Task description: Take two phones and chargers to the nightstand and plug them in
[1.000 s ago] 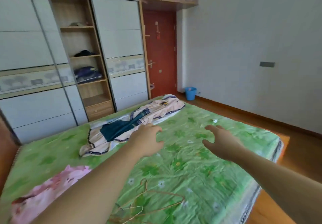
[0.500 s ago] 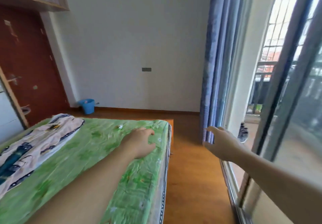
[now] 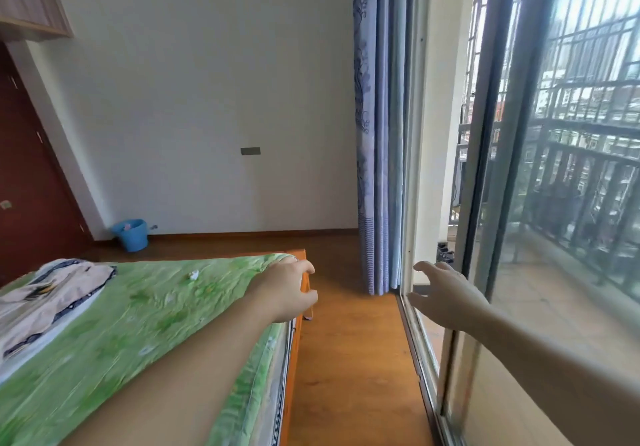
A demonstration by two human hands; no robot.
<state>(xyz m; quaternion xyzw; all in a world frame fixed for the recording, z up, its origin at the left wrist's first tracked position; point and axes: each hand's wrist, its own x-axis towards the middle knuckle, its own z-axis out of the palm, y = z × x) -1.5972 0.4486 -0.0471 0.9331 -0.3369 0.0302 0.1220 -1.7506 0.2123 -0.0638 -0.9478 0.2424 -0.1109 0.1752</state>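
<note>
Barely begun: left hand [image 3: 284,293] and right hand [image 3: 446,295] loose, grasping nothing; no phones, chargers or nightstand visible.

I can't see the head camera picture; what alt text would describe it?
Two empty bare hands, left hand and right hand, reach forward over a green bed and wooden floor, beside a glass sliding door and blue curtain. No phones or chargers are visible.
</note>
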